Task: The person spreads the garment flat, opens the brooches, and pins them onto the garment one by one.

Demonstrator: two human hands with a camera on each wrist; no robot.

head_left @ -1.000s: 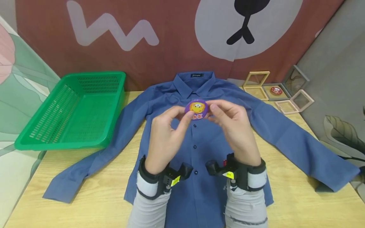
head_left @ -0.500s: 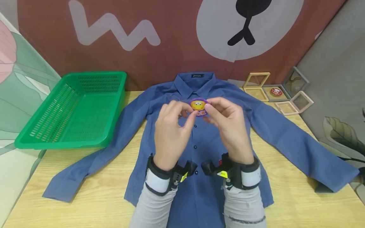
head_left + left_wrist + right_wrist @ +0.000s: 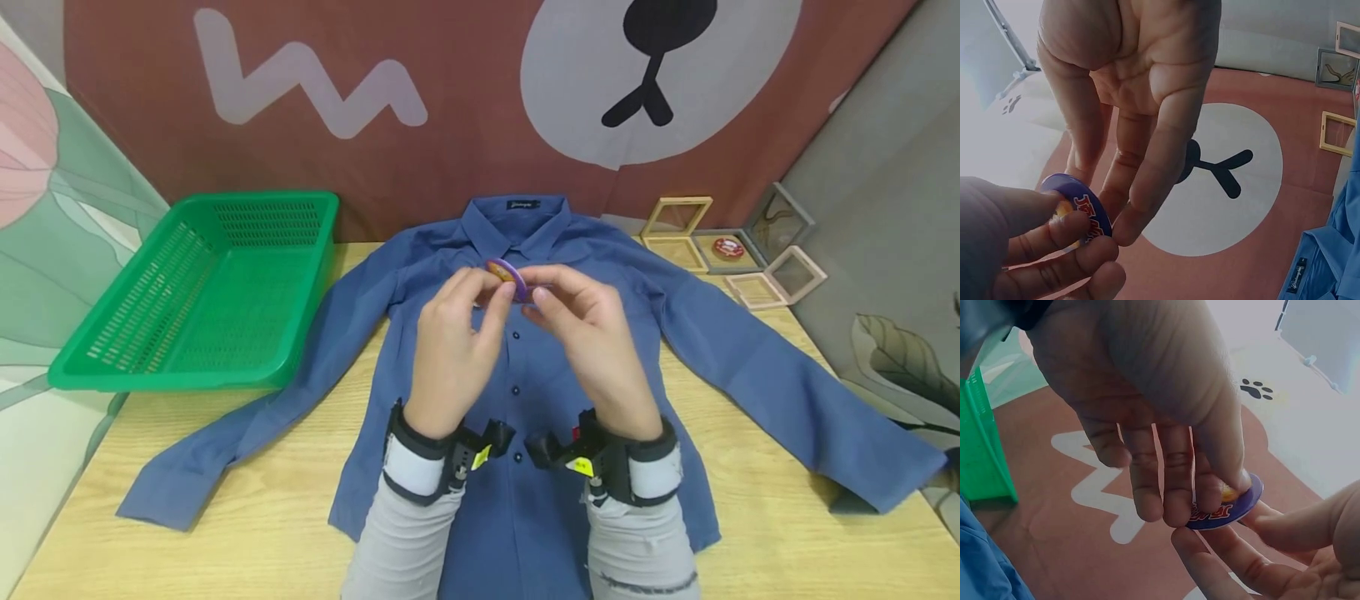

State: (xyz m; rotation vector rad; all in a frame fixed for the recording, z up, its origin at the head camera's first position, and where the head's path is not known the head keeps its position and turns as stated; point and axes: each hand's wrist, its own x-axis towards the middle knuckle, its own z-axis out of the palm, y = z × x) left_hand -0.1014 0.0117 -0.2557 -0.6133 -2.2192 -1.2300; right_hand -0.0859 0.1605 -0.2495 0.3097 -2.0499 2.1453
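Note:
Above the chest of a blue button-up shirt (image 3: 480, 367), my two hands hold a round purple button badge (image 3: 517, 273). My left hand (image 3: 453, 354) pinches it, thumb on its printed orange face. At the back of the badge, my right hand (image 3: 600, 337) has its thumb and index fingertips close together; a thin line, perhaps the badge's pin, shows between them. The badge is tilted, nearly edge-on in the head view. In the left wrist view its purple rim and lettering (image 3: 1094, 215) show between the fingers. Its back is hidden.
A green plastic basket (image 3: 56, 379) stands at the left, beside one sleeve. At the back right are several small hinged frames (image 3: 678, 200), one with a red badge (image 3: 727, 247) in it. The shirt lies spread on a wooden table (image 3: 277, 492).
The badge has turned from face-up to nearly edge-on. My left hand has shifted slightly right, and my right hand has moved a little left, its fingertips now behind the badge.

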